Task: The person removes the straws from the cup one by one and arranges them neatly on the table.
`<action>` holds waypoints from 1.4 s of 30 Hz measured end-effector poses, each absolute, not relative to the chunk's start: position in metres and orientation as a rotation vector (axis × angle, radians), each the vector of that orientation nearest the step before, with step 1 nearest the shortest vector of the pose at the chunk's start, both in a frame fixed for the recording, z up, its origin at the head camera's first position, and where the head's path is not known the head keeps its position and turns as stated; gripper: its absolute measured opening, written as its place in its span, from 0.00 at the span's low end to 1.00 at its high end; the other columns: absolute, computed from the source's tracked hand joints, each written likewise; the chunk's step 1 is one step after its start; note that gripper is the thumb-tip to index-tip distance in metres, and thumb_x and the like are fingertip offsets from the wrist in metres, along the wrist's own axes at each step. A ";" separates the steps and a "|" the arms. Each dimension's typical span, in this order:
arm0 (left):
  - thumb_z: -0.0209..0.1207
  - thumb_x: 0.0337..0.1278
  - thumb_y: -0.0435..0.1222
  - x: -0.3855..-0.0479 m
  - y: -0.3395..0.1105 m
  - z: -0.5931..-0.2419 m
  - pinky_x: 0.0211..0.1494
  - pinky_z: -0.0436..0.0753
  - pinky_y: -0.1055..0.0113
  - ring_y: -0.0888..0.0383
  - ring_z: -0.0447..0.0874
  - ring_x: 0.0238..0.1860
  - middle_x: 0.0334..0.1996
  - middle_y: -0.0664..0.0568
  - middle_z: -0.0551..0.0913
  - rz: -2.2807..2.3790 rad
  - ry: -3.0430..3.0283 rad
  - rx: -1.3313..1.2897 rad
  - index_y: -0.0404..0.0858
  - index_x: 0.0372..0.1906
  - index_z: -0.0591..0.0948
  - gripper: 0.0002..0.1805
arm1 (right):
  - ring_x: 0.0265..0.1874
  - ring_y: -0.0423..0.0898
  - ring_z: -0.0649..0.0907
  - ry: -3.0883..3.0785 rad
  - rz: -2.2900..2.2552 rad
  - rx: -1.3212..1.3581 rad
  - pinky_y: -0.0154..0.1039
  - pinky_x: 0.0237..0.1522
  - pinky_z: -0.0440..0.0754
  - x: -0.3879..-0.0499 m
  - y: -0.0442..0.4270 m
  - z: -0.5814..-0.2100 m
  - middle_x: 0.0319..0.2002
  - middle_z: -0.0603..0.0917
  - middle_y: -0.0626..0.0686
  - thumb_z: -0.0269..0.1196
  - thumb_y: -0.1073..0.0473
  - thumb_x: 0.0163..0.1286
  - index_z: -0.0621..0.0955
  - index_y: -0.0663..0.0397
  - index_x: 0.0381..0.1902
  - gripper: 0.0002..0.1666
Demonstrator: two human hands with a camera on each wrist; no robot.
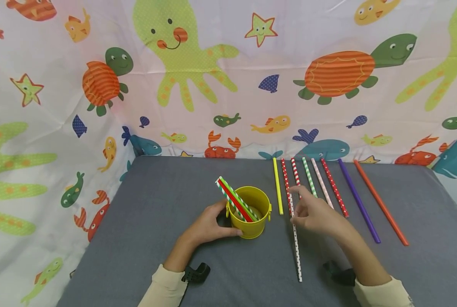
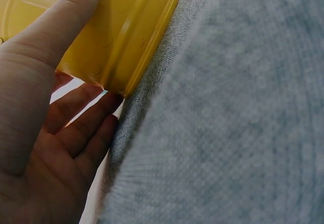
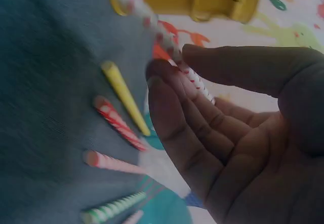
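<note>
- I see the left hand (image 1: pixel 209 226) gripping the bucket (image 1: pixel 251 232) at its left wall, thumb across the near side and fingers round the far; I judge this steadies it, since it looks light.
- The bucket stands upright left of the row, holding a few straws, among them a red one (image 1: pixel 234 198). They lean left over the rim, I suppose because they are longer than the bucket is deep and have room to tip.
- I have the right hand (image 1: pixel 314 213) pinching a white straw (image 1: pixel 297 256) with red dots between thumb and fingertips. A pinch seems enough for something so thin.
- The hold is toward the far end, so most of the straw reaches out to the near side. It looks raised off the table (image 1: pixel 167 196) to me.
- To the right I see the other straws side by side, yellow (image 1: pixel 277 187) at the left end, orange (image 1: pixel 381 202) at the right. The gaps probably make each easier to pick out.
</note>
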State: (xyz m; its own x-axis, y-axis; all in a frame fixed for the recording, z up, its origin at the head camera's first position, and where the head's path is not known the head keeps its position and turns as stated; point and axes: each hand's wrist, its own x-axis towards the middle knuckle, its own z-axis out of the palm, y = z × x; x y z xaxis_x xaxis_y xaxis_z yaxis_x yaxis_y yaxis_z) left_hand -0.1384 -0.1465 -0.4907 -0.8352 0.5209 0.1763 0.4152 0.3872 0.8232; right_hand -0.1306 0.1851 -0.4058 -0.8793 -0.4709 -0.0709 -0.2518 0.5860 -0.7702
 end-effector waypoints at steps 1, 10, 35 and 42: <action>0.79 0.43 0.48 -0.138 -0.146 -0.491 0.64 0.73 0.55 0.61 0.76 0.56 0.58 0.63 0.78 1.451 2.518 0.856 0.51 0.69 0.71 0.44 | 0.24 0.45 0.79 2.544 -1.167 -0.597 0.41 0.28 0.79 -0.130 0.184 -0.409 0.25 0.78 0.49 0.69 0.73 0.59 0.61 0.59 0.68 0.43; 0.79 0.43 0.49 -0.138 -0.146 -0.489 0.64 0.73 0.57 0.62 0.76 0.55 0.57 0.62 0.78 1.434 2.541 0.863 0.50 0.69 0.71 0.45 | 0.20 0.41 0.75 2.575 -1.068 -0.648 0.38 0.24 0.75 -0.118 0.173 -0.429 0.23 0.77 0.45 0.68 0.71 0.57 0.64 0.64 0.66 0.40; 0.79 0.42 0.49 -0.138 -0.145 -0.491 0.63 0.73 0.57 0.61 0.76 0.54 0.56 0.63 0.79 1.426 2.544 0.865 0.50 0.68 0.72 0.45 | 0.17 0.41 0.72 2.835 -0.779 -0.527 0.41 0.20 0.70 -0.080 0.149 -0.452 0.17 0.71 0.42 0.71 0.68 0.55 0.73 0.52 0.38 0.19; 0.79 0.42 0.49 -0.138 -0.145 -0.490 0.63 0.74 0.56 0.61 0.76 0.54 0.57 0.61 0.79 1.433 2.543 0.880 0.49 0.68 0.71 0.45 | 0.17 0.43 0.71 2.847 -0.791 -0.434 0.41 0.20 0.70 -0.077 0.152 -0.450 0.18 0.71 0.44 0.67 0.69 0.54 0.74 0.54 0.41 0.18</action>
State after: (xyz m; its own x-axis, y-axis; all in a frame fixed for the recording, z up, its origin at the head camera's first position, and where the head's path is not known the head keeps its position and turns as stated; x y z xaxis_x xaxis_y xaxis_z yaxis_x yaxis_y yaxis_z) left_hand -0.1379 -0.1454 -0.4899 -0.8294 0.5242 0.1931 0.4367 0.3927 0.8094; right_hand -0.0772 0.1522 -0.4503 -0.9460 -0.3163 -0.0711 -0.2343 0.8185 -0.5246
